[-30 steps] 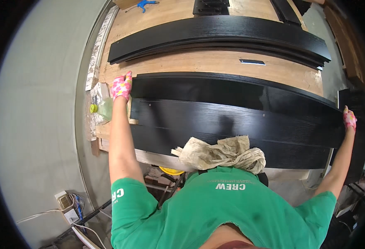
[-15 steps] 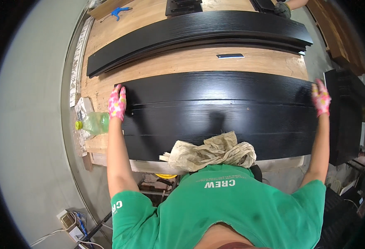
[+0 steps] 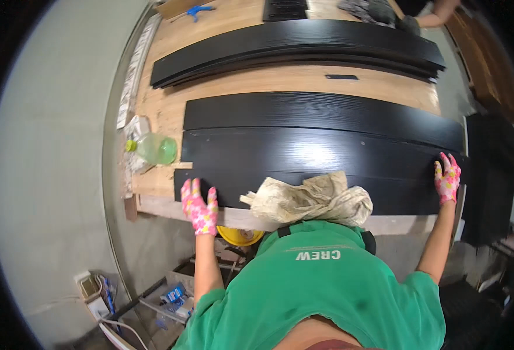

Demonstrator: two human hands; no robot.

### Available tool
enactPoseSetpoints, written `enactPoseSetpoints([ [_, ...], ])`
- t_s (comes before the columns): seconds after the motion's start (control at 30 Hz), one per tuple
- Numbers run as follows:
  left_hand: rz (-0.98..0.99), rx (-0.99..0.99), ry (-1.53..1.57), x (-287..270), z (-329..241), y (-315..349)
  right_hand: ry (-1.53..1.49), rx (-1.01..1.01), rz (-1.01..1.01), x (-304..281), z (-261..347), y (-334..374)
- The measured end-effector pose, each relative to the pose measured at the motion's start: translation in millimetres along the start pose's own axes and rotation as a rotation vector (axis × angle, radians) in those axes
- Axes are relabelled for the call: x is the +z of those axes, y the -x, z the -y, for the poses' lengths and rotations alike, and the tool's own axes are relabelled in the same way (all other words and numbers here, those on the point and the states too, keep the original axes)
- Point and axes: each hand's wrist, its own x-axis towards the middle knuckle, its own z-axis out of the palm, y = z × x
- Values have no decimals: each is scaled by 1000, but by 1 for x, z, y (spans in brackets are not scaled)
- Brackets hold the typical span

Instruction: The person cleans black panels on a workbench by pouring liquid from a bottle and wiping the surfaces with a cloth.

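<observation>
Black wood-grain panels (image 3: 327,154), long and flat, are laid side by side on the pale wooden workbench (image 3: 280,79), the nearest one reaching the front edge. The left hand (image 3: 199,205), in a pink flowered glove, is spread flat with fingers apart on the near left corner of the front panel, gripping nothing. The right hand (image 3: 447,178), gloved alike, is laid open on the panel's far right end, fingers splayed.

A crumpled beige rag (image 3: 309,201) is draped over the front panel's near edge, midway between the hands. A clear green plastic bottle with a yellow cap (image 3: 154,148) lies on its side just beside the panels' left ends.

Several risks are judged likely. The front panel could be tipped off the bench if pressure is applied near its overhanging edge (how far it overhangs cannot be told). The rag could be dragged along and dropped to the floor. The bottle could be knocked and rolled by a panel slid leftward. The dark finish could be scratched where one panel is rubbed against its neighbour.

Another stack of black panels (image 3: 298,44) lies further back, where another person's gloved hand (image 3: 408,23) is seen.
</observation>
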Motion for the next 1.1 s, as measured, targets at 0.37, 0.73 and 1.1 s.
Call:
enactPoseSetpoints([
  [0.37, 233, -580, 381, 15, 121, -38, -217, 521, 186, 32, -100, 30],
  [0.73, 303, -602, 369, -3, 98, -42, -205, 521, -7, 17, -111, -11],
  [1.1, 225, -698, 733, -16, 61, -22, -278, 459, 38, 63, -141, -87],
])
